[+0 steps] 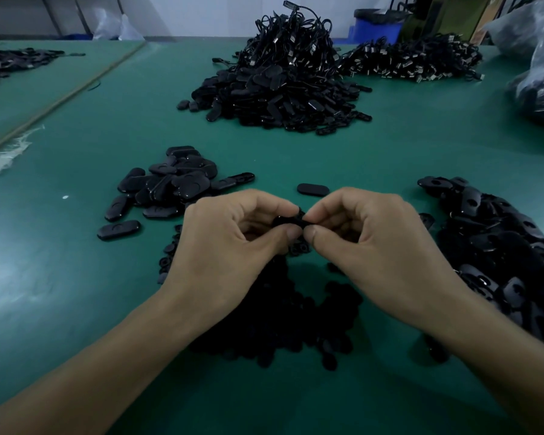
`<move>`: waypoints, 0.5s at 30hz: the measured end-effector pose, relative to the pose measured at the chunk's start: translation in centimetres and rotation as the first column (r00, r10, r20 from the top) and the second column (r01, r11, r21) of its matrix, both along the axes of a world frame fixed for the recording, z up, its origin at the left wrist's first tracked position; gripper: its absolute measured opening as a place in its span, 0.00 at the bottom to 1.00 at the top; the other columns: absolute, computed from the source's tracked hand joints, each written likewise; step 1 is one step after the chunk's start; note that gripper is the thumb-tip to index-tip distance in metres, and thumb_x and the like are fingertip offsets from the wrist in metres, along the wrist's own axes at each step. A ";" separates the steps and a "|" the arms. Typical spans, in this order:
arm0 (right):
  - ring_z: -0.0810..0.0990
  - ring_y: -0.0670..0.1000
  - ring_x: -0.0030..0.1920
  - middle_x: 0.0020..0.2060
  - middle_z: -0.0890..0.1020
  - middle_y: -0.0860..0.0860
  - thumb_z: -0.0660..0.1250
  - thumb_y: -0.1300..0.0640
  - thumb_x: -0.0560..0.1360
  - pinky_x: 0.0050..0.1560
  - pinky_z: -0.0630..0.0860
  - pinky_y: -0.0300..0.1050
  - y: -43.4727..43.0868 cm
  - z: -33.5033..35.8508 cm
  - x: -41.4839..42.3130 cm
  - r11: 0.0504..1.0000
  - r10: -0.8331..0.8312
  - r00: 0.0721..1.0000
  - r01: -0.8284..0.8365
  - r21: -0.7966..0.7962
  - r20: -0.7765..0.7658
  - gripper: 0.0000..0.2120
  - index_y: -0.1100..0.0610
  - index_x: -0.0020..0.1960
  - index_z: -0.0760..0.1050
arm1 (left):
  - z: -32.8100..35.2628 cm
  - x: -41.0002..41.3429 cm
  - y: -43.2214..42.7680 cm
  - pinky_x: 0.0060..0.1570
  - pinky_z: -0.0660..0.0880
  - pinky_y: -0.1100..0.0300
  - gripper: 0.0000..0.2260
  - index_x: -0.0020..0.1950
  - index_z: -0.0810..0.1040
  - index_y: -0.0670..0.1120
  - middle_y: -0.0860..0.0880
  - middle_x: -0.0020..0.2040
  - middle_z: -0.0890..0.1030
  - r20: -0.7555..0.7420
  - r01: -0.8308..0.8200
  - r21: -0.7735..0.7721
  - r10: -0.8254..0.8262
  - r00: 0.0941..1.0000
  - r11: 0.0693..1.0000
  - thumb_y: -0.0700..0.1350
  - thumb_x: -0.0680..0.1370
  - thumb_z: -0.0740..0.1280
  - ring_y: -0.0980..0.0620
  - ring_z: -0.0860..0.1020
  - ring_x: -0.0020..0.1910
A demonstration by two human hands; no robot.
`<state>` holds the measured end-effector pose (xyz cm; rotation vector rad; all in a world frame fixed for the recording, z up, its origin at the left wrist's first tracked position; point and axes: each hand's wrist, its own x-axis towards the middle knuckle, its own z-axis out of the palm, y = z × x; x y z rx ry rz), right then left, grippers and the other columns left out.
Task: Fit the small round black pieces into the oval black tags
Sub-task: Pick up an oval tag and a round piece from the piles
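My left hand [233, 237] and my right hand [371, 240] meet over the green table, both pinching one oval black tag [291, 221] between thumbs and forefingers. The fingers hide most of the tag, so I cannot see whether a round piece is in it. Below my hands lies a heap of small round black pieces [280, 315]. A pile of oval tags [170, 186] lies to the left, another pile of tags with holes [503, 246] to the right. One single tag [313, 189] lies just beyond my fingers.
A big heap of tags with cords [283, 83] stands at the back centre, with a second corded heap [415, 61] to its right. A plastic bag [537, 76] of parts sits at the far right. A blue bin [377, 26] stands behind the table.
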<state>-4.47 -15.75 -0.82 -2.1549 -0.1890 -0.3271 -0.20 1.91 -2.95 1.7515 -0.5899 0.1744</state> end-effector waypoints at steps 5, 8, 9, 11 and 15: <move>0.81 0.41 0.36 0.36 0.83 0.39 0.72 0.57 0.74 0.37 0.75 0.32 -0.1 -0.2 0.2 0.997 0.011 0.999 -0.009 0.072 -0.030 0.07 0.46 0.42 0.79 | -0.1 0.3 0.1 0.42 0.82 0.61 0.09 0.49 0.85 0.56 0.54 0.41 0.87 -0.024 0.036 -0.039 -0.037 0.999 0.999 0.44 0.71 0.76 0.53 0.86 0.38; 0.82 0.41 0.37 0.36 0.84 0.39 0.72 0.57 0.74 0.38 0.76 0.32 -0.2 -0.1 0.2 0.998 0.012 1.000 -0.011 0.057 -0.028 0.07 0.46 0.42 0.79 | -0.1 0.4 0.2 0.40 0.81 0.64 0.09 0.48 0.85 0.56 0.54 0.40 0.87 -0.041 0.040 -0.015 -0.040 0.998 0.999 0.44 0.71 0.76 0.54 0.85 0.37; 0.82 0.41 0.37 0.36 0.83 0.39 0.72 0.57 0.75 0.38 0.76 0.32 -0.2 -0.1 0.1 0.999 0.011 1.000 -0.011 0.043 -0.018 0.07 0.46 0.42 0.79 | 0.0 0.4 0.1 0.40 0.81 0.64 0.09 0.48 0.85 0.56 0.54 0.40 0.86 -0.039 0.039 -0.008 -0.040 0.998 0.999 0.45 0.71 0.76 0.54 0.85 0.36; 0.81 0.41 0.36 0.36 0.83 0.38 0.73 0.58 0.75 0.37 0.75 0.31 -0.2 0.0 0.0 1.000 0.010 1.000 -0.010 0.024 0.004 0.08 0.46 0.41 0.79 | 0.0 0.4 0.2 0.40 0.81 0.64 0.08 0.47 0.85 0.57 0.55 0.39 0.86 -0.025 0.033 0.000 -0.033 0.999 0.999 0.45 0.71 0.76 0.55 0.85 0.36; 0.82 0.42 0.36 0.36 0.83 0.40 0.73 0.58 0.75 0.37 0.76 0.33 -0.2 0.0 0.0 1.000 0.009 1.000 -0.009 0.001 0.009 0.08 0.46 0.42 0.79 | 0.2 0.2 0.2 0.41 0.81 0.64 0.10 0.46 0.84 0.57 0.57 0.39 0.86 0.014 0.020 0.062 -0.021 1.000 0.998 0.43 0.71 0.77 0.57 0.85 0.38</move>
